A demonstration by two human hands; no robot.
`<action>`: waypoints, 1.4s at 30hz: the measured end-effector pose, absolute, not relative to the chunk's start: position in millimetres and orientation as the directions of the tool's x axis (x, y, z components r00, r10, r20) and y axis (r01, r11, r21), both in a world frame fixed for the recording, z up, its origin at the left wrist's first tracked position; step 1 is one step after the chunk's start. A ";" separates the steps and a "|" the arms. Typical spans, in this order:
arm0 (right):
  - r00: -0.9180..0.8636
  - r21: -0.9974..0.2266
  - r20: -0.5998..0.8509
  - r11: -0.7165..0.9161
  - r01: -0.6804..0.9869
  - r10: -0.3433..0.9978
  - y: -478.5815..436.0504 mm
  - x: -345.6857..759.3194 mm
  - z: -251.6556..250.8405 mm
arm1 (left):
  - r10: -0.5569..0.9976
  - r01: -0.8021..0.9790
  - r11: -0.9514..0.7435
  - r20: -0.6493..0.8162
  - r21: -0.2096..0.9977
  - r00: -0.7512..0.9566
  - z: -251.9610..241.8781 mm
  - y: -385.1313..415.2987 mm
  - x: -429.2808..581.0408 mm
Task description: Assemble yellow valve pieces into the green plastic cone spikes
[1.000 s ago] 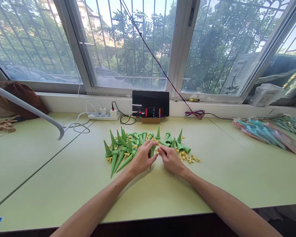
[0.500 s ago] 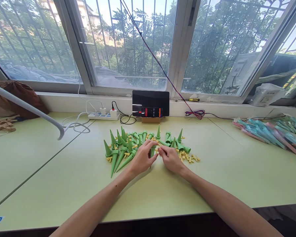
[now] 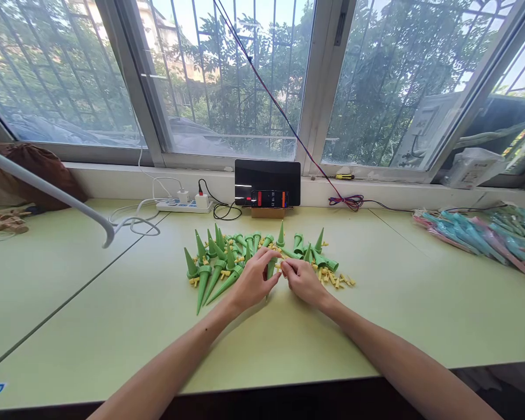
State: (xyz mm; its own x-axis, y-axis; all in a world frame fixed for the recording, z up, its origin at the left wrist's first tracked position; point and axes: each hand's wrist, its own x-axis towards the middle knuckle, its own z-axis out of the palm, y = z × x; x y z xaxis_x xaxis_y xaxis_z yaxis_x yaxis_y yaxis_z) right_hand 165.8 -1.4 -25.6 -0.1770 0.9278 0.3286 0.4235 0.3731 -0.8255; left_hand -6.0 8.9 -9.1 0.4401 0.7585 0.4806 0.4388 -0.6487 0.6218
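One left hand (image 3: 254, 281), one right hand (image 3: 305, 283). Green spikes (image 3: 204, 284): twenty-odd, overlapping, exact count unclear. Yellow fittings (image 3: 331, 279): more than ten. Far side: one phone (image 3: 270, 199), one tablet (image 3: 266, 174), one power strip (image 3: 179, 207).

Yellow piece (image 3: 278, 266) between hands (image 3: 254, 281) too small to tell; green cone (image 3: 270, 268) partly hidden; forearms (image 3: 188, 350) cut off below.

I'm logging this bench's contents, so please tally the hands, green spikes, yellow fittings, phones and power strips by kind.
Hands: 2 (left hand, right hand)
Green spikes: at least 15; overlaps hide the exact count
Yellow fittings: at least 10; many partly hidden
Phone: 1
Power strip: 1
Total: at least 29
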 end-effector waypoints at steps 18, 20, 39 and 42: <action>-0.187 -0.875 0.264 0.316 0.366 0.946 1.0 165.6 -26.2 | 0.754 0.432 -0.653 0.480 0.623 0.448 -7.4 7.1 -6.3; -0.184 -0.875 0.258 0.310 0.371 0.948 0.6 165.4 -25.3 | 0.751 0.434 -0.658 0.488 0.616 0.446 -6.9 6.8 -6.0; -0.156 -0.880 0.299 0.335 0.336 0.941 -6.3 160.8 -19.1 | 0.772 0.410 -0.614 0.407 0.674 0.488 -10.3 8.8 -7.8; -0.172 -0.884 0.302 0.343 0.319 0.938 -6.8 160.5 -19.7 | 0.777 0.394 -0.598 0.385 0.698 0.498 -11.4 9.5 -8.2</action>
State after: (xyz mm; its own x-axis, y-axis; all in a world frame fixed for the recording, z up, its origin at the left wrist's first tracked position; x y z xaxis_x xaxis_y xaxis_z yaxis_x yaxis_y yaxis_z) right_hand 160.5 -6.8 -19.7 -0.1720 0.9376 0.3021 0.3185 0.3431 -0.8836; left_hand -8.2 9.5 -11.4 0.4981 0.7771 0.3847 0.3942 -0.5981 0.6978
